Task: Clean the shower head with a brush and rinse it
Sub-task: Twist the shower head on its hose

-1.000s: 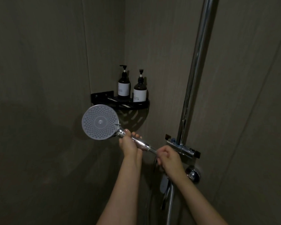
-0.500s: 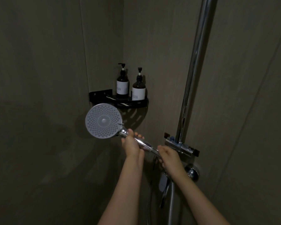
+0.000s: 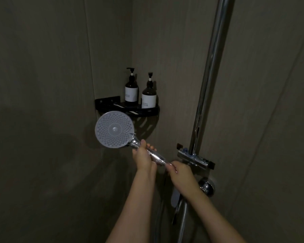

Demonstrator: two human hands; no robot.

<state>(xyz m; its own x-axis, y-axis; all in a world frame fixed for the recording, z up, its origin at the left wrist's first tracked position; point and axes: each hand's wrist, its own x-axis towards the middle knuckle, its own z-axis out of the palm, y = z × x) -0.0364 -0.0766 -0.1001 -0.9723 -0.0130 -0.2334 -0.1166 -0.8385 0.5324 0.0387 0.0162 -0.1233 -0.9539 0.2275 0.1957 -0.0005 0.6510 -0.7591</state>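
Shower head being held off its mount, both hands working the handle

Shower head (image 3: pixel 114 129) is sitting out in front of the corner, just below the black corner shelf (image 3: pixel 147 112), with its round grey spray face turning toward the camera. The left hand (image 3: pixel 143 159) is gripping the chrome handle (image 3: pixel 155 156) close behind the head, fingers curling round it and thumb lying along the top. The right hand (image 3: pixel 180 174) is pinching the lower end of the handle, where the hose joins; what the fingertips are doing there is hidden from this angle.

No brush is showing, so scrubbing is probably not yet under way; the step in hand looks like steadying or loosening the head at the hose end. Doing this well means keeping the left grip firm and near the head so the face is not swinging into the wall, while the right hand is turning gently rather than wrenching the joint. Wet chrome is likely slippery, so a full wrap is safer than fingertips.

The face is looking pale grey, dotted with rings of small nozzles around a plain centre disc, with a small tab at its lower right edge. Dirt or scale cannot be judged in this dim light.

Two dark pump bottles (image 3: pixel 131 92) are standing on the shelf, and the chrome riser rail (image 3: pixel 209 81) is running up at the right.
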